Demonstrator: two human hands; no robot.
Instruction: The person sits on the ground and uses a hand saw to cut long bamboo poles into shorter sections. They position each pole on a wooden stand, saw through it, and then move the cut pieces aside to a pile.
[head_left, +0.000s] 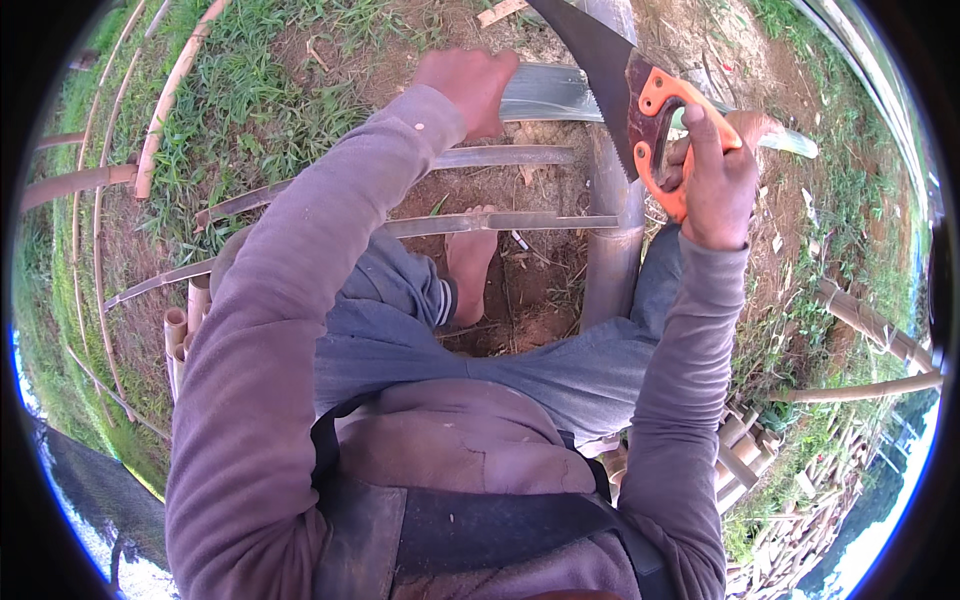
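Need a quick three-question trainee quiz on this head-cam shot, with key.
1. Which hand holds the saw? A) left B) right C) neither
2. True or false: the foot on the soil wears a boot.
3. Fill in the colour: the handle is ____.

Key
1. B, the right hand.
2. False; the foot is bare.
3. Orange.

2 hands (462, 85) (722, 190) | 2 sleeves (285, 255) (695, 350) | 1 saw (600, 70) | 1 foot (470, 270)
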